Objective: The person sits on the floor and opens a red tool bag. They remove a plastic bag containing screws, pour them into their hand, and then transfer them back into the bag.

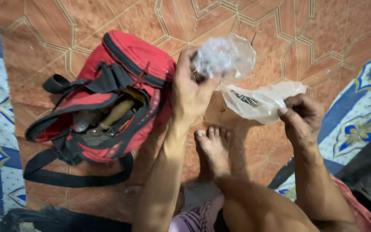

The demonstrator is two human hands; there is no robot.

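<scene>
An open red tool bag [108, 99] with black straps lies on the terracotta tiled floor [323, 25], a wooden handle [116, 114] protruding. Just right of the bag, the left hand [190, 92] pinches a crumpled clear plastic bag [226, 56], lifted clear. Farther right, the right hand [301, 118] grips a milky plastic pouch [263, 101] by its edge, perhaps holding dark screws.
</scene>
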